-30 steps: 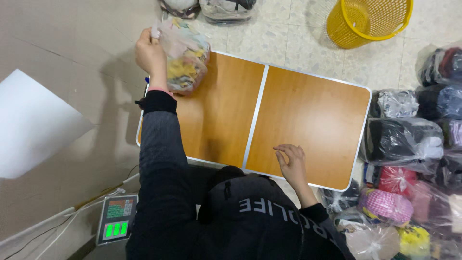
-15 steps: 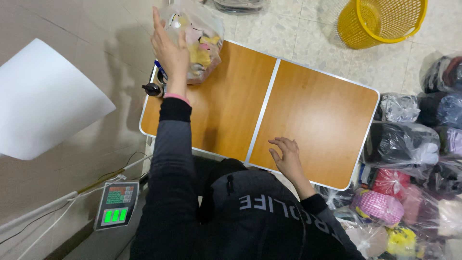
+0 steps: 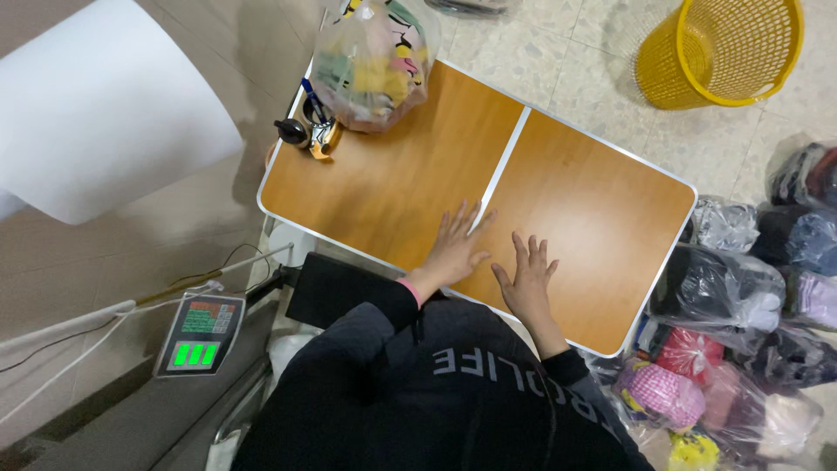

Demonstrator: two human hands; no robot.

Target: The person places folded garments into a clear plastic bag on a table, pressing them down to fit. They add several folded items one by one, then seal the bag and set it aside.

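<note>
While spread flat, both hands (image 3: 488, 262) empty on table (image 3: 602, 209).

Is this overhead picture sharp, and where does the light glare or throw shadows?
In the head view, mostly sharp: both hands, left hand and right hand, lie crisp on the table. A soft sheen brightens the wood near the middle seam. The clear bag shows small highlights, and the yellow basket casts a shadow to its left on the floor.

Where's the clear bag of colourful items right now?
In the head view, the clear bag sits on the far left corner of the wooden table, beside a tape dispenser, away from both hands.
</note>
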